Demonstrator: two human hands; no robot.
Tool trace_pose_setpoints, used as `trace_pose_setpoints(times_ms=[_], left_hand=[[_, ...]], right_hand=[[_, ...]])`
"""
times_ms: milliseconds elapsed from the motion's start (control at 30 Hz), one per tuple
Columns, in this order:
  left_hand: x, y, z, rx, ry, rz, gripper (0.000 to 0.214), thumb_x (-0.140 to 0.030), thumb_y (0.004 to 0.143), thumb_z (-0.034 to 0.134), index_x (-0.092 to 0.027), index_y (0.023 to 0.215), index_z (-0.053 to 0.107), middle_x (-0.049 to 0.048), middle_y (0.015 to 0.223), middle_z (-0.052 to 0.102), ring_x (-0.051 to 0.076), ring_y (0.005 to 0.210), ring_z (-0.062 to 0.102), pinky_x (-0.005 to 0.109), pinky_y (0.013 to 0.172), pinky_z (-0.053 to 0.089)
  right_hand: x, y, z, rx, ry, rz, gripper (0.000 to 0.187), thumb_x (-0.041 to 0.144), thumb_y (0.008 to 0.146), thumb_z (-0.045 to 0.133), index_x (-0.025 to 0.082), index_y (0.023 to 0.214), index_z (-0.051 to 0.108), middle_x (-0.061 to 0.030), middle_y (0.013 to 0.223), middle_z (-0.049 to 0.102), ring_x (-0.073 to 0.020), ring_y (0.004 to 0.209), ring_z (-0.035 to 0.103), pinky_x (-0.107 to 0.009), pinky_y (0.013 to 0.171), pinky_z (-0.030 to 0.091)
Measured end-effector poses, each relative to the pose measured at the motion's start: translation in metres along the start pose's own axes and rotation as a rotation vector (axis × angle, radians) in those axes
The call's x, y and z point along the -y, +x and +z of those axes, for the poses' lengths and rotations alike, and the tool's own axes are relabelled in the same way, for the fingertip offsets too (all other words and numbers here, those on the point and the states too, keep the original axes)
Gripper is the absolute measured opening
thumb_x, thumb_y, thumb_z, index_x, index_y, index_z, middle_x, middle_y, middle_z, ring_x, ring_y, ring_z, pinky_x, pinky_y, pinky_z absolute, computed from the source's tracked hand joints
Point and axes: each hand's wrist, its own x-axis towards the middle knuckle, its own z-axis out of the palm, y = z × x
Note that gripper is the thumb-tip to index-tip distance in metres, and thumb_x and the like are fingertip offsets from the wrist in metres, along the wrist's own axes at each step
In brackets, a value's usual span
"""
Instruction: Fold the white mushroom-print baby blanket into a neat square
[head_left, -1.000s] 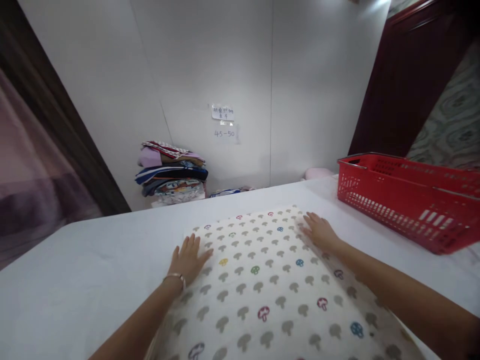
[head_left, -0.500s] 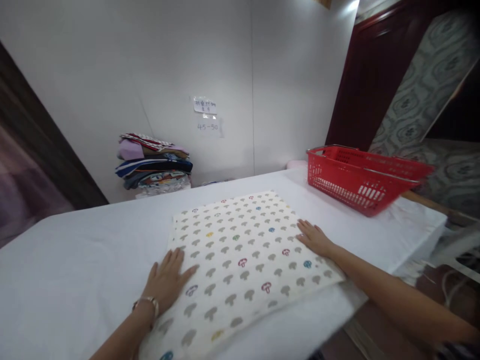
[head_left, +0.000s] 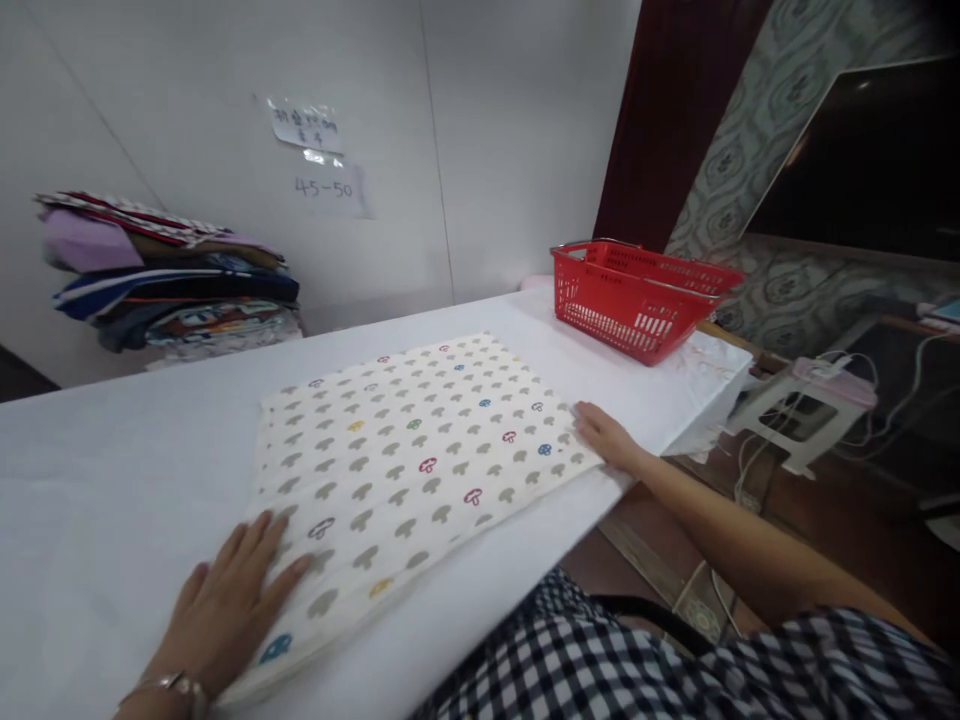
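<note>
A cream cloth (head_left: 416, 495) printed with grey and coloured mushrooms lies flat and folded on the white-covered table (head_left: 135, 480). My left hand (head_left: 225, 600), with a bracelet at the wrist, rests on the cloth's near left side, its fingers spread. At the right edge of the cloth lies my right hand (head_left: 606, 436), palm down with fingers stretched out. Neither hand grips anything.
A red shopping basket (head_left: 637, 300) stands at the table's far right. Folded clothes (head_left: 180, 280) are stacked at the back left by the wall. Beyond the table's right edge, a white stool (head_left: 799, 410) holds cables.
The view has turned right and down, so the cloth, clothes and basket appear further left. My right hand has moved along the cloth's right edge toward its near corner.
</note>
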Motion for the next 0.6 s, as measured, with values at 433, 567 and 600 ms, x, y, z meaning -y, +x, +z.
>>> trace_pose_setpoints(times_ms=[433,567,600], left_hand=[[-0.059,-0.060,-0.029,0.054,-0.069,0.014,0.065,-0.052,0.082,0.037,-0.022,0.139,0.028,0.0038,0.147,0.022,0.023,0.136,0.014,0.048,0.110,0.011],[-0.052,-0.070,-0.024,-0.008,-0.177,-0.035,0.060,-0.049,0.083,0.038,-0.022,0.137,0.032,0.0057,0.146,0.026,0.024,0.136,0.016,0.047,0.110,0.016],[-0.048,-0.072,-0.022,-0.034,-0.204,-0.078,0.059,-0.048,0.084,0.038,-0.021,0.136,0.033,0.0064,0.146,0.027,0.023,0.135,0.018,0.045,0.109,0.019]], right_hand=[[-0.011,-0.037,0.021,0.175,-0.408,-0.229,0.061,0.056,0.085,0.025,0.028,0.138,0.031,-0.0020,0.146,0.022,-0.0252,0.135,0.016,-0.053,0.107,0.014],[-0.053,-0.025,0.029,0.163,-0.195,-0.272,0.059,0.061,0.078,0.033,0.039,0.133,0.038,-0.0049,0.140,0.035,-0.0272,0.132,0.023,-0.053,0.107,0.016],[-0.066,-0.019,0.030,0.140,-0.100,-0.259,0.059,0.059,0.078,0.036,0.040,0.134,0.036,-0.0069,0.140,0.034,-0.0267,0.130,0.026,-0.050,0.107,0.017]])
